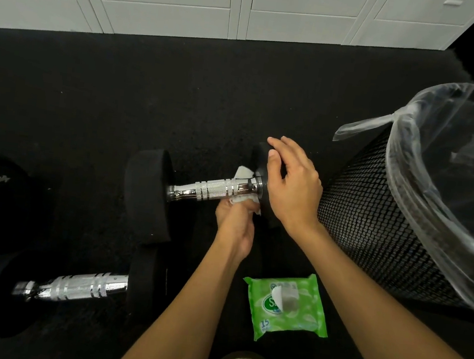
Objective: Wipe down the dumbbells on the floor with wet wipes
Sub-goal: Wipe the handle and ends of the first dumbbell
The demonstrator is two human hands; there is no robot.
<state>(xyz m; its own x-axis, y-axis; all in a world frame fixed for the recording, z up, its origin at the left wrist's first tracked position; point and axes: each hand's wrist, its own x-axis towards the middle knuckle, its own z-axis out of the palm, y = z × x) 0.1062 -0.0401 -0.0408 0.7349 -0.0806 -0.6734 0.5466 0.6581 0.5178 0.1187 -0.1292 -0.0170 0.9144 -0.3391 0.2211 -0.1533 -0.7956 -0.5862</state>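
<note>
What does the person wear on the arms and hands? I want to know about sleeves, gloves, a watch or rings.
Nothing worn shows. The left hand and the right hand have no gloves, and no ring or watch is visible. The left forearm and the right forearm are uncovered down to the picture's lower edge; no sleeve clearly shows.

We are looking down at a black floor [121,92]. A dumbbell [145,192] is showing matte black heads, and its shiny silver handle [214,190] is carrying a fine cross-hatch band between plain ringed grooves. A second dumbbell [76,285] is wearing the same colours. The wipe [242,202] is showing white. The wipes packet [286,306] is glowing bright green with paler leafy blotches and a white label. The bin [367,217] is showing black diamond mesh under a clear liner [455,145]. The lockers [166,9] are showing pale grey.
</note>
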